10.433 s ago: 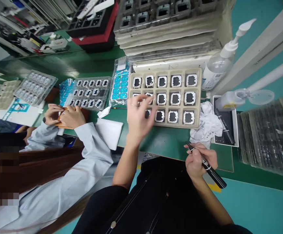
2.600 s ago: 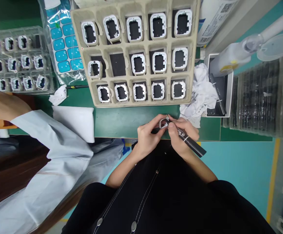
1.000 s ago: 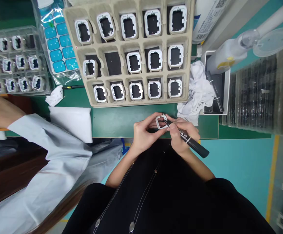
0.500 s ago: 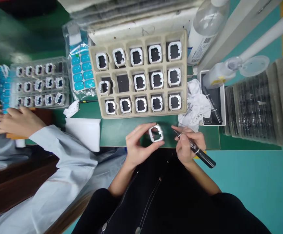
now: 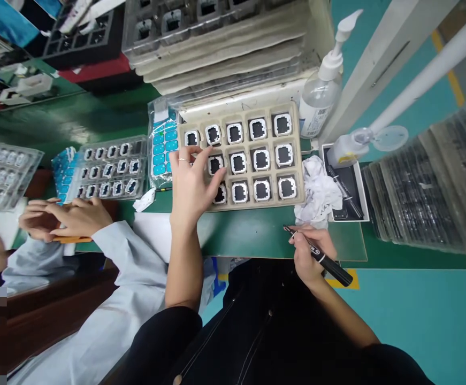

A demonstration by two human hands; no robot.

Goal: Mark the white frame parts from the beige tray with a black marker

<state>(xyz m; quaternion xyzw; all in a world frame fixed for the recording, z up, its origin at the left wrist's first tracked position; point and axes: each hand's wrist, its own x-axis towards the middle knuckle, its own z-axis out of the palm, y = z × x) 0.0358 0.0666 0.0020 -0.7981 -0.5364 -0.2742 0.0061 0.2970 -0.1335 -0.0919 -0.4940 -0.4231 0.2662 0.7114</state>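
Note:
My left hand (image 5: 190, 184) is over the left part of a beige moulded tray (image 5: 252, 206), its fingers apart. A white square watch-case-like frame (image 5: 215, 164) lies in a middle-row compartment between thumb and index finger; whether they touch it I cannot tell. The hand partly hides the frames in the left columns. Similar white frames (image 5: 261, 159) sit in the other visible compartments over dark bottoms. My right hand (image 5: 311, 251) is closed around a black marker pen (image 5: 333, 269), its dark tip pointing up and left above the green table (image 5: 249, 232).
Crumpled white paper (image 5: 320, 187) and a box (image 5: 363, 187) with pens lie right of the tray. A pump bottle (image 5: 321, 101) and stacked trays (image 5: 425, 187) stand nearby. On the left, a co-worker's hands (image 5: 80, 216) are near a clear tray (image 5: 108, 171).
My left hand has moved up and left to the tray; the frame it held now appears in the formerly vacant compartment. My right hand still holds the marker. The camera view has shifted.

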